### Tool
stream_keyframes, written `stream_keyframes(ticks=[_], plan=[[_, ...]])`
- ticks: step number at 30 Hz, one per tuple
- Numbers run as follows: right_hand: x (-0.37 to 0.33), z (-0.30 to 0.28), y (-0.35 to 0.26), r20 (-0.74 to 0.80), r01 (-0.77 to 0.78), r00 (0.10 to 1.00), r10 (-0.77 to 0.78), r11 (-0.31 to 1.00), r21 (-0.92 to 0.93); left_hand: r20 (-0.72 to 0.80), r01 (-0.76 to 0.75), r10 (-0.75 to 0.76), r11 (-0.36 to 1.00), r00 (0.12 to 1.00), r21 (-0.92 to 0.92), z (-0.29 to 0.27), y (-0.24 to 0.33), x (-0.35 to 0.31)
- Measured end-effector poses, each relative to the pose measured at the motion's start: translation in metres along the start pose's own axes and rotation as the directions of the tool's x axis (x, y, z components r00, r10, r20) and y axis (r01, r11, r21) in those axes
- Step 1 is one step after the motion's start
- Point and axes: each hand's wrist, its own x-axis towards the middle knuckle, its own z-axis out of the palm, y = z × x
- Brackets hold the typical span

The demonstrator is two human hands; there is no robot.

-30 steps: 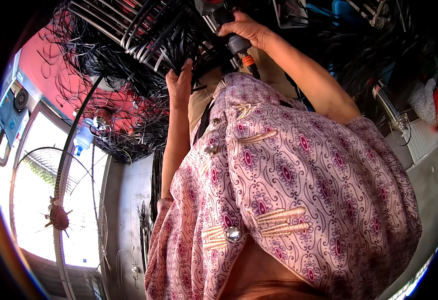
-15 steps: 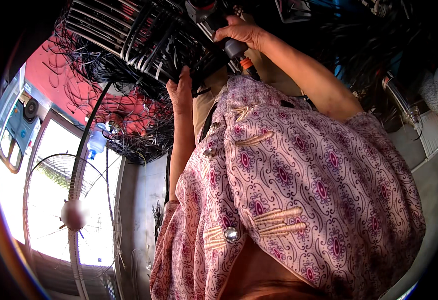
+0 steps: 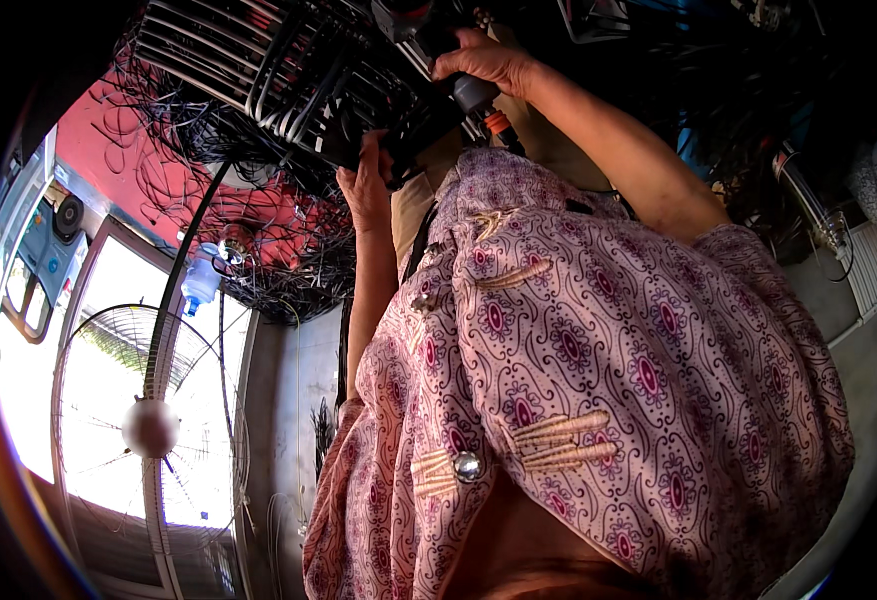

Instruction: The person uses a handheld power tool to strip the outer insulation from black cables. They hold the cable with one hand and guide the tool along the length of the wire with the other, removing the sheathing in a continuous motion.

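Note:
My right hand (image 3: pixel 488 62) is wrapped around a grey-and-black power tool (image 3: pixel 475 93), which looks like an air staple gun. An orange collar (image 3: pixel 497 122) shows at its near end. To the left, a frame of pale bars and black strips (image 3: pixel 208 52) lies at the top of the view. My left hand (image 3: pixel 366 188) grips its near edge, thumb up, with most of its fingers hidden in the dark material. The head of the tool is close above the frame's right side. Shadow hides the exact contact there.
Loose black strips (image 3: pixel 293 265) heap up left of my left arm, over a red surface (image 3: pixel 93 140). A standing fan (image 3: pixel 150 428) is at the left, near a blue water bottle (image 3: pixel 201 280) and a bright doorway. More dark strips and a metal tube (image 3: pixel 803 195) are at the right.
The whole view has shifted slightly. Both hands keep their hold, the right on the power tool and the left on the frame's edge.

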Motion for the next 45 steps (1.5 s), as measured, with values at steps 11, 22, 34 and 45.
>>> stream_keyframes(ticks=[11,22,34,45], plan=[[-0.002,-0.006,-0.004,0.019,0.000,1.000,0.000,1.000,0.007,-0.227,-0.147,0.094,0.962,0.969,-0.230,-0.024,0.019,-0.021],[-0.045,-0.020,-0.053,-0.348,0.120,0.918,-0.191,0.969,-0.214,-0.361,-0.244,0.165,0.952,0.918,-0.186,-0.189,0.087,-0.087],[-0.153,-0.052,-0.060,-0.359,0.339,0.811,-0.462,0.871,-0.356,0.173,-0.008,0.041,0.983,0.984,-0.185,0.000,0.091,-0.008],[-0.208,-0.011,-0.054,-0.411,0.258,0.837,-0.362,0.922,-0.287,0.338,0.146,-0.045,0.948,0.940,-0.281,-0.003,0.069,0.040]])
